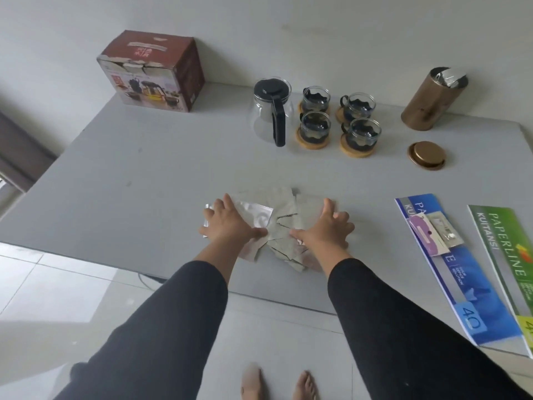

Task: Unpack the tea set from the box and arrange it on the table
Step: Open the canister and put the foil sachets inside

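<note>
I am looking down over both arms, and my left hand (230, 223) and right hand (324, 229) are lying apart, fingers spread and flat, pressing on either side of a loose heap of silver packets (284, 223) on the grey table (144, 183). Neither hand is gripping anything; they are only bracketing the pile. The tea set is sitting well beyond my fingertips and slightly to the right: the glass teapot (269, 111) with its black lid and handle, and just beside it four glass cups (340, 122) on wooden coasters, grouped two by two. The box (151, 72) is standing far ahead of my left hand, near the wall, so I am judging the unpacking as largely done. Farther out past my right hand, a bronze canister (432, 101) is standing open with its lid (426, 155) lying nearer to me, and two receipt books (461, 269) are lying close to my right forearm. The risk I am seeing is in the packets: they are slick and overlapping, so squeezing them together too fast could be fanning them out or sliding some off the near edge, which is lying close under my wrists. A wide reach forward could also be clipping the teapot handle.
</note>
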`<action>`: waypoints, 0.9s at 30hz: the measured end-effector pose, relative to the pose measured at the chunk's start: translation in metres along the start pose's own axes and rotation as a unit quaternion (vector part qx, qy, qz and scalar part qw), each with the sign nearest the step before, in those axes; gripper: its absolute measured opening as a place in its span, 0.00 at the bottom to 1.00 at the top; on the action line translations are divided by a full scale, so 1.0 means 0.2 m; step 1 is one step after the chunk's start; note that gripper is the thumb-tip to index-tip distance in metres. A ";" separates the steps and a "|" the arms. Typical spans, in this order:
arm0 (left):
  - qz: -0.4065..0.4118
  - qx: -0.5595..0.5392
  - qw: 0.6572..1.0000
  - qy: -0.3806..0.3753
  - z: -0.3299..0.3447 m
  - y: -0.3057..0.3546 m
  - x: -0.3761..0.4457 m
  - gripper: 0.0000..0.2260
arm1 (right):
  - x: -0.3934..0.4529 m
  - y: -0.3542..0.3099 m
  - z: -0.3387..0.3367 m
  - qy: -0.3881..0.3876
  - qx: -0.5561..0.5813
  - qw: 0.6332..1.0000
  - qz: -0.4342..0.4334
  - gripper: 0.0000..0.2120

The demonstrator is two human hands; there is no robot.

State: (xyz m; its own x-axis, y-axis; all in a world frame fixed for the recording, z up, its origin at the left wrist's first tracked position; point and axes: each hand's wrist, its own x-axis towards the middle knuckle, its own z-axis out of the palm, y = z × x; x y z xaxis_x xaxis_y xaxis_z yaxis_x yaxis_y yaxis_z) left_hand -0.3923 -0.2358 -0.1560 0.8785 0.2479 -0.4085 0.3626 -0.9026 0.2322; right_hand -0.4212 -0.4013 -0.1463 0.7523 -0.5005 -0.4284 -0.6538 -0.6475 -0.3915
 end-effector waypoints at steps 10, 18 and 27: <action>0.026 -0.045 0.998 -0.020 -0.03 0.07 0.00 0.42 | -0.01 -0.17 0.03 -0.015 0.054 0.997 0.061 0.47; 0.049 -0.121 0.990 -0.061 -0.01 0.13 -0.06 0.34 | -0.02 -0.20 0.00 -0.060 0.146 0.985 0.062 0.27; 0.111 -0.138 0.982 -0.062 -0.05 0.14 -0.04 0.25 | -0.04 -0.19 0.01 -0.085 0.223 0.968 0.082 0.15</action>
State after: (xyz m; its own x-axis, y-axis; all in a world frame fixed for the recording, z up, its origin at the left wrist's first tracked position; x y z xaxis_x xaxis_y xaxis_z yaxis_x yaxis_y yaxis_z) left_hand -0.3863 -0.2605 -0.1372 0.9071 -0.0037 -0.4208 0.2520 -0.7960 0.5504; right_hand -0.4020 -0.3712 -0.1296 0.6368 -0.4492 -0.6267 -0.7611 -0.2362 -0.6040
